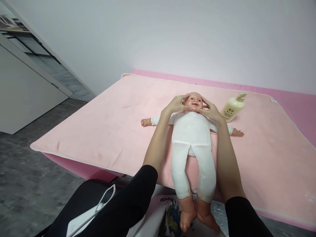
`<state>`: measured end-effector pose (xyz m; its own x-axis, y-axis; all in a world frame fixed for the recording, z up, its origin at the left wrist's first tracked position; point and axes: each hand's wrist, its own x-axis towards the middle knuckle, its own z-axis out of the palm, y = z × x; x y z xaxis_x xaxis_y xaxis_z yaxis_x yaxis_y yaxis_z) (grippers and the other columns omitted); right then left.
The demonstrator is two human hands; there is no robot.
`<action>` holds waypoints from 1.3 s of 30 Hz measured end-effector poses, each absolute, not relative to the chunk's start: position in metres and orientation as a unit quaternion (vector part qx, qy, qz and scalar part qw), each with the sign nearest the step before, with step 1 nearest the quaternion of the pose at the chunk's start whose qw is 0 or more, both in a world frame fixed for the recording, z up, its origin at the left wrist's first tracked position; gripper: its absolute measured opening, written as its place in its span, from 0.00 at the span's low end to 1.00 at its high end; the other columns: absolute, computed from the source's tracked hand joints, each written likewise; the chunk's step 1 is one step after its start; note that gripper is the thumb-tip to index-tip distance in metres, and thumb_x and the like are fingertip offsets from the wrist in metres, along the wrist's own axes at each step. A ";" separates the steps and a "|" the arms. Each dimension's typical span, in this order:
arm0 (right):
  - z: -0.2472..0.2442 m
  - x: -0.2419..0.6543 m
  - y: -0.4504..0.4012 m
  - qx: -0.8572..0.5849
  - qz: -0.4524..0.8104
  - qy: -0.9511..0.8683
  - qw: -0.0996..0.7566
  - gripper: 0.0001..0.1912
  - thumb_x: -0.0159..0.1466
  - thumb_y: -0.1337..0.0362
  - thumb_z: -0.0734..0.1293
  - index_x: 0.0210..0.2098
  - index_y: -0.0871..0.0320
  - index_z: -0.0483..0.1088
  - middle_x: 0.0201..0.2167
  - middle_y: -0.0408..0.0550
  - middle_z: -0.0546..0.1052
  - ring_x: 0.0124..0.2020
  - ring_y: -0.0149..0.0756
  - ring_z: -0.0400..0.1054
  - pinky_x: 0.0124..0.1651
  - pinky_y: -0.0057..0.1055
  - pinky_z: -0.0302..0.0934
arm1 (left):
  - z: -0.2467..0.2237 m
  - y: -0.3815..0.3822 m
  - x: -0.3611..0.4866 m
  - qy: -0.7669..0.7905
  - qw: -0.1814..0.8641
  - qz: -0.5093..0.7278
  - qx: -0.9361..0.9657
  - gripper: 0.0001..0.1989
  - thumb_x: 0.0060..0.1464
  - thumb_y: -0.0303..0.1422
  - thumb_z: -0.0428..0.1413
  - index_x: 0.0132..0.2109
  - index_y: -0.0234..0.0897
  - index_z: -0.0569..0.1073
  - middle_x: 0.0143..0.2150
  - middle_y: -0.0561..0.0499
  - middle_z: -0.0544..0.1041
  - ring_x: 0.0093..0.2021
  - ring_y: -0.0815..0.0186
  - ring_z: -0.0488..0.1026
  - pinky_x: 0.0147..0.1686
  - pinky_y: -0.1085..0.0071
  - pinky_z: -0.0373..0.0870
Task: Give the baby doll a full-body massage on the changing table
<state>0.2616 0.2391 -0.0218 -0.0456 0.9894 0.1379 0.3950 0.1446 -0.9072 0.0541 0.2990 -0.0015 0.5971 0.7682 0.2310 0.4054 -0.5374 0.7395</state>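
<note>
A baby doll (192, 130) with a white cloth body lies on its back on the pink mat (103, 121), its arms spread and its feet over the front edge. My left hand (178, 104) is curved against the left side of the doll's head, thumb near the chin. My right hand (210, 110) cups the other side in the same way, with fingers spread by the temple and jaw. Between them the doll's face stays uncovered. A pale yellow pump bottle (231, 109) stands just right of my right hand, behind the doll's arm.
A pale wall (197, 42) rises behind the pink table (298, 108). On the left are a white door panel (27, 89) and grey floor (17, 171). A white device with a cord (84, 219) lies by my left sleeve at the bottom.
</note>
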 end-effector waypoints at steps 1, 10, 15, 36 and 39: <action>-0.021 0.262 0.238 -0.546 0.360 -0.631 0.418 0.50 0.48 0.49 0.73 0.64 0.56 0.50 0.64 0.52 0.56 0.58 0.48 0.60 0.57 0.43 0.59 | -0.001 0.299 0.054 0.350 0.333 0.277 0.830 0.43 0.40 0.42 0.61 0.62 0.31 0.59 0.62 0.39 0.61 0.59 0.54 0.63 0.53 0.63 0.64; -0.014 0.267 0.231 -0.522 0.421 -0.626 0.398 0.46 0.51 0.51 0.72 0.64 0.49 0.50 0.65 0.46 0.53 0.62 0.49 0.53 0.60 0.44 0.55 | 0.003 0.297 0.048 0.330 0.393 0.265 0.816 0.39 0.41 0.35 0.59 0.62 0.34 0.59 0.63 0.42 0.61 0.59 0.55 0.63 0.56 0.61 0.61; -0.020 0.270 0.232 -0.495 0.466 -0.597 0.427 0.46 0.50 0.52 0.73 0.64 0.51 0.51 0.65 0.46 0.54 0.63 0.48 0.52 0.61 0.43 0.55 | 0.003 0.297 0.048 0.316 0.416 0.272 0.808 0.35 0.42 0.34 0.57 0.60 0.35 0.62 0.60 0.43 0.65 0.57 0.56 0.65 0.54 0.61 0.64; -0.023 0.269 0.227 -0.466 0.511 -0.553 0.464 0.37 0.52 0.57 0.72 0.59 0.49 0.59 0.62 0.45 0.60 0.63 0.46 0.52 0.60 0.42 0.57 | 0.006 0.292 0.049 0.341 0.466 0.294 0.762 0.39 0.39 0.33 0.59 0.61 0.35 0.61 0.62 0.43 0.62 0.59 0.54 0.62 0.55 0.58 0.64; -0.020 0.267 0.225 -0.469 0.513 -0.549 0.464 0.36 0.52 0.57 0.72 0.59 0.48 0.59 0.62 0.44 0.60 0.63 0.46 0.52 0.60 0.42 0.57 | 0.005 0.292 0.049 0.344 0.460 0.294 0.764 0.38 0.39 0.32 0.58 0.61 0.36 0.61 0.63 0.44 0.62 0.59 0.54 0.62 0.55 0.58 0.64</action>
<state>0.2674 0.2246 -0.0201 -0.1291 0.9912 0.0278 0.0385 0.0331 -0.9987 0.0492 0.2923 0.0047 0.5902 0.7964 0.1320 0.2561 -0.3398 0.9049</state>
